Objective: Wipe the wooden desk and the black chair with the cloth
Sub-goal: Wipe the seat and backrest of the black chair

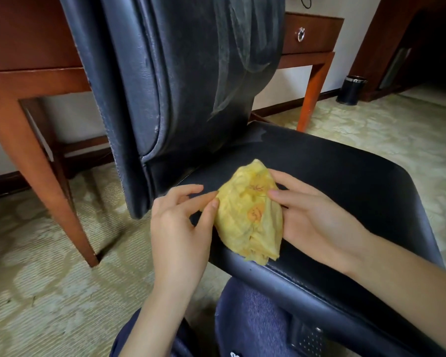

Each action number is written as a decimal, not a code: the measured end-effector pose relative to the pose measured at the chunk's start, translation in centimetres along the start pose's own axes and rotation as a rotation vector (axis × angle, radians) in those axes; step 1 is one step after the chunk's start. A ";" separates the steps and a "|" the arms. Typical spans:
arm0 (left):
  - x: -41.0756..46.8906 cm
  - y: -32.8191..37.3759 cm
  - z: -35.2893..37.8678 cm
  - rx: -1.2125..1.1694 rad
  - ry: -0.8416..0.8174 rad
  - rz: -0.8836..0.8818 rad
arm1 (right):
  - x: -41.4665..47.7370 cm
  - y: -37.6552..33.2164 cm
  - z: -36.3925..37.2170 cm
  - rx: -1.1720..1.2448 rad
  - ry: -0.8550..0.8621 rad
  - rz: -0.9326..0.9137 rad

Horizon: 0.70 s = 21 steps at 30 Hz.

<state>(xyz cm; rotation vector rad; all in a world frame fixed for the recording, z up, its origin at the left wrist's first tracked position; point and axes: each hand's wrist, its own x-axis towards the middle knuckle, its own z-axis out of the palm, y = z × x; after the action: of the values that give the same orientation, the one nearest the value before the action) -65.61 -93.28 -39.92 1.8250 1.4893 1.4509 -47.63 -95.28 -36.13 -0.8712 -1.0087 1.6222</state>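
Observation:
A bunched yellow cloth (250,215) with orange patterns lies on the near part of the black chair seat (345,176). My right hand (317,217) holds the cloth from the right, fingers curled around its upper side. My left hand (180,222) pinches the cloth's left edge with thumb and forefinger. The chair's dusty black backrest (180,73) rises behind, showing wipe streaks. The wooden desk (34,70) stands behind the chair, with one leg at the left and another at the right.
A desk drawer with a metal ring pull (301,34) shows to the right of the backrest. A small black bin (352,89) stands on the patterned carpet (41,292) by a dark wooden cabinet at the far right. My knees in blue trousers (252,320) are below the seat.

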 end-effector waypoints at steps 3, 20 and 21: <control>-0.1 0.1 0.2 -0.025 -0.008 0.078 | -0.4 0.0 -0.3 0.023 0.009 -0.010; 3.4 4.4 -4.7 0.104 -0.108 0.400 | -0.7 0.1 0.9 -1.161 0.094 -0.276; 3.5 4.4 -5.2 0.137 -0.088 0.392 | -0.3 -0.3 0.8 -1.319 0.165 -0.323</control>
<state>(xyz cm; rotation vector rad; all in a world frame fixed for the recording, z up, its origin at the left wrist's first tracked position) -68.26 -93.41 -32.68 2.3344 1.2641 1.4392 -48.14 -95.64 -35.54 -1.5169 -1.9845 0.4350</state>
